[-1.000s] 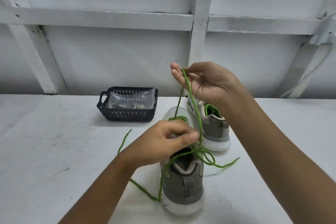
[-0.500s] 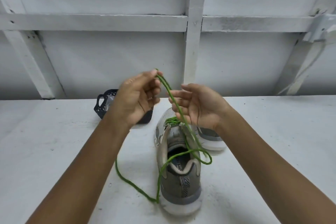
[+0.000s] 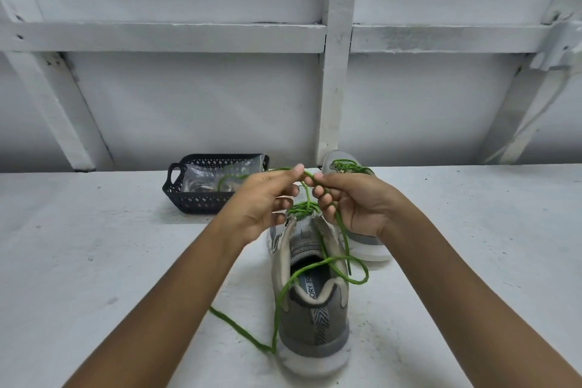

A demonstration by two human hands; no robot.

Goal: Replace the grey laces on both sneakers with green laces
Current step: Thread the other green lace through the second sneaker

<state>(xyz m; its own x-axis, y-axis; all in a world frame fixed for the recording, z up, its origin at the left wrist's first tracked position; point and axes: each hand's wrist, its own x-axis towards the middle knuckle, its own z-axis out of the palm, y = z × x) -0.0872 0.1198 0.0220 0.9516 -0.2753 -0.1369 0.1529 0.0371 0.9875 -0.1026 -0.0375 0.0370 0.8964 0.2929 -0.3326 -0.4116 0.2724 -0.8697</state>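
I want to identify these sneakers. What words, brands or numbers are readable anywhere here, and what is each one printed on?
"ORY FO": on the insole of the near sneaker; the rest is cut off by the collar and the green lace.
Dark mark on the near sneaker's side: too blurred to read.
Far sneaker and black basket: no readable text.

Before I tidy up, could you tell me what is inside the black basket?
Clear crumpled plastic lies in the black basket; the left hand and green lace cover its right end.
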